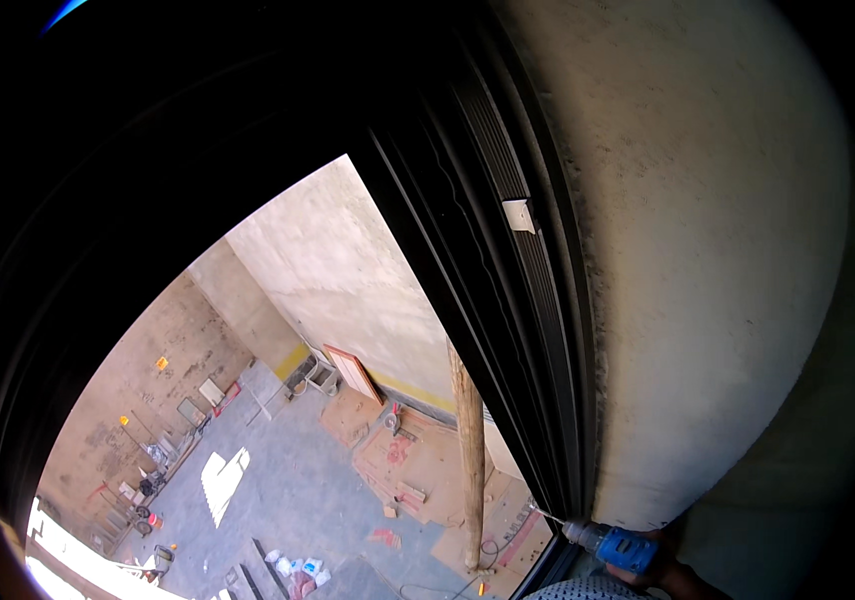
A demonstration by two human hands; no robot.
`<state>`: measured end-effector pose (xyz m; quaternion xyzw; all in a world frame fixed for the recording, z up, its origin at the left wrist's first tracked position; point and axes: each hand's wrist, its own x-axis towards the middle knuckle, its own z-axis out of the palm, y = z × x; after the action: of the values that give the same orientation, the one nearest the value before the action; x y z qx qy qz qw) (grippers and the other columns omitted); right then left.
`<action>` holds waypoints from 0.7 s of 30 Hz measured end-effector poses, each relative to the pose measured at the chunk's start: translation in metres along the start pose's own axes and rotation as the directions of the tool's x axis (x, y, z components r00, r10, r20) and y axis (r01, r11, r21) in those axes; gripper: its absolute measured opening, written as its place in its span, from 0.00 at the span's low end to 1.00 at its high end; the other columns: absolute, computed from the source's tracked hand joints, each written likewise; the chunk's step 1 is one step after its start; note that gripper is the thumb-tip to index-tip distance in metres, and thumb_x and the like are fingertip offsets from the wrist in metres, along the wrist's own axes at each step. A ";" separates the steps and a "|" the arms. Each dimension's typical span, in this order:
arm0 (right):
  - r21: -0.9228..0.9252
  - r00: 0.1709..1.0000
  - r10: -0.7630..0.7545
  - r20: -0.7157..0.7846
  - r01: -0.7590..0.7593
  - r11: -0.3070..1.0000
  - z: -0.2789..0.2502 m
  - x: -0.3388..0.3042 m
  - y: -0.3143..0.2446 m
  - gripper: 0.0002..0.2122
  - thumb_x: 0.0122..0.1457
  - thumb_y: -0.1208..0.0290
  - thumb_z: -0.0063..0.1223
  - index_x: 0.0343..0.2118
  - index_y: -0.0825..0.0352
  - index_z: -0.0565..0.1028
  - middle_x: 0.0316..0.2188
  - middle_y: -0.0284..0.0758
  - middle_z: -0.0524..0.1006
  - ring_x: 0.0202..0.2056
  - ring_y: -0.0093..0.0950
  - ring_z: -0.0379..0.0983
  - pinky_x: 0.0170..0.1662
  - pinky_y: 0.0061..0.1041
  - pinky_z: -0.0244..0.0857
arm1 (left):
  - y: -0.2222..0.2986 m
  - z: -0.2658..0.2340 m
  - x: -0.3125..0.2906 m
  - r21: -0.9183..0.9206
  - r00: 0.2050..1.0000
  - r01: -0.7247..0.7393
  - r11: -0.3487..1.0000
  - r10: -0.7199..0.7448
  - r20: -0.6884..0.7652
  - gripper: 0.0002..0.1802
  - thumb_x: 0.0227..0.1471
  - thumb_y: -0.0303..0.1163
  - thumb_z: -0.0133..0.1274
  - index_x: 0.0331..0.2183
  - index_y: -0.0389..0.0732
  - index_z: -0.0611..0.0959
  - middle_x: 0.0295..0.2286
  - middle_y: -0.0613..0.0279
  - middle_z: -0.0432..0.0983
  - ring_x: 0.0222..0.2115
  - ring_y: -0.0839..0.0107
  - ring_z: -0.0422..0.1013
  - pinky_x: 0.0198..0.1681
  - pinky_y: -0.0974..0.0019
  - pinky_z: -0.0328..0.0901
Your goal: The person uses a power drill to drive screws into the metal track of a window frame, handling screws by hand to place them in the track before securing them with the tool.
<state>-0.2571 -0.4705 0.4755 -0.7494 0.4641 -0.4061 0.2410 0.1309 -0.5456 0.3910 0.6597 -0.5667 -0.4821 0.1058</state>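
Observation:
In the lower right corner my right hand is wrapped around a blue cordless drill. The drill points left, and its thin bit reaches toward the lower part of a black window frame. Whether the tip touches the frame, I cannot tell. A piece of dotted light fabric shows just below the drill. A small white scrap sits on the ribbed track of the frame. My left hand is out of view.
A plastered wall adjoins the frame on the right. Far below through the opening lies a grey floor with a wooden pole, a leaning reddish panel, white bags, cardboard sheets and scattered tools.

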 end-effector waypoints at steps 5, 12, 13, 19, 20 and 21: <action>0.017 0.984 0.075 0.163 -0.079 0.997 -0.004 0.008 -0.002 0.17 0.45 0.59 0.70 0.36 0.62 0.81 0.30 0.36 0.83 0.31 0.34 0.81 0.40 0.32 0.76 | 0.019 -0.007 0.009 0.022 0.996 -0.066 0.998 0.067 -0.054 0.18 0.55 0.41 0.53 0.38 0.37 0.87 0.41 0.41 0.80 0.45 0.45 0.76 0.49 0.50 0.69; 0.017 0.977 0.064 0.202 -0.069 0.997 -0.015 0.030 -0.029 0.17 0.47 0.63 0.71 0.38 0.64 0.81 0.31 0.37 0.84 0.31 0.35 0.82 0.39 0.30 0.78 | 0.044 -0.018 0.032 0.077 0.980 -0.151 0.986 0.159 -0.119 0.18 0.55 0.41 0.53 0.38 0.37 0.87 0.41 0.41 0.80 0.45 0.45 0.76 0.50 0.50 0.69; 0.062 0.971 0.088 0.221 -0.104 0.993 -0.017 0.032 -0.031 0.17 0.47 0.64 0.71 0.39 0.65 0.81 0.31 0.38 0.84 0.31 0.35 0.82 0.39 0.30 0.78 | 0.049 -0.019 0.037 0.087 0.976 -0.168 0.982 0.178 -0.127 0.18 0.55 0.41 0.53 0.38 0.37 0.87 0.41 0.41 0.80 0.45 0.45 0.76 0.50 0.50 0.69; 0.137 0.975 -0.010 0.221 -0.021 0.990 -0.012 0.037 -0.023 0.17 0.49 0.65 0.71 0.40 0.67 0.81 0.33 0.39 0.84 0.34 0.32 0.83 0.44 0.28 0.76 | 0.073 -0.025 0.062 0.134 0.954 -0.232 0.963 0.253 -0.162 0.18 0.55 0.40 0.53 0.38 0.37 0.87 0.41 0.41 0.80 0.45 0.46 0.76 0.50 0.50 0.69; 0.166 0.970 -0.004 0.244 -0.038 0.985 -0.010 0.036 -0.019 0.17 0.49 0.65 0.71 0.41 0.67 0.81 0.33 0.39 0.84 0.34 0.32 0.83 0.44 0.28 0.76 | 0.077 -0.025 0.066 0.138 0.950 -0.242 0.960 0.264 -0.167 0.18 0.55 0.40 0.53 0.38 0.37 0.87 0.41 0.41 0.80 0.45 0.46 0.76 0.50 0.50 0.69; 0.195 0.964 0.001 0.266 -0.055 0.979 -0.009 0.034 -0.012 0.18 0.49 0.65 0.71 0.42 0.67 0.81 0.34 0.39 0.84 0.35 0.31 0.83 0.45 0.27 0.76 | 0.081 -0.025 0.070 0.143 0.946 -0.253 0.957 0.275 -0.169 0.18 0.55 0.40 0.53 0.38 0.37 0.87 0.41 0.41 0.80 0.45 0.46 0.76 0.50 0.50 0.69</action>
<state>-0.2508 -0.4952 0.5023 -0.7622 0.3950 -0.3436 0.3807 0.0901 -0.6424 0.4233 0.6253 -0.6654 -0.3644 0.1826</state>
